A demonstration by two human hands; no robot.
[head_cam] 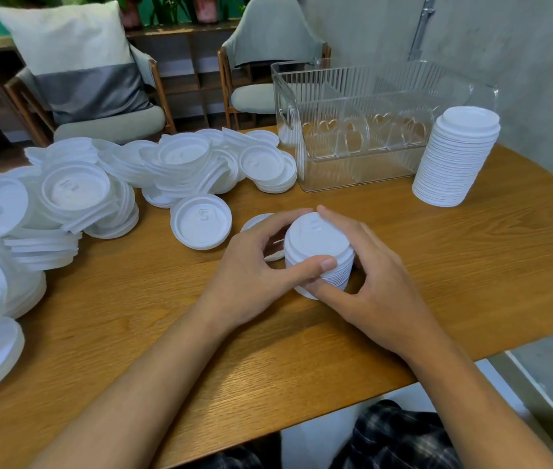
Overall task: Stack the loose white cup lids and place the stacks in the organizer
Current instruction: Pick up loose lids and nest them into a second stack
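Both hands, left hand [251,265] and right hand [370,275], curl around a short lid stack [319,245]. Loose lids [99,184] lie left of this grip; the organizer [363,130] stands beyond it

Café-like lounge: armchairs [109,125], wooden table [268,350]

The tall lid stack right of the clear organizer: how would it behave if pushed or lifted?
The tall stack looks high for its base, so a push near the top would probably tip it. Its thin plastic lids look light. If it is gripped only at the top, the lower ones may drop off.
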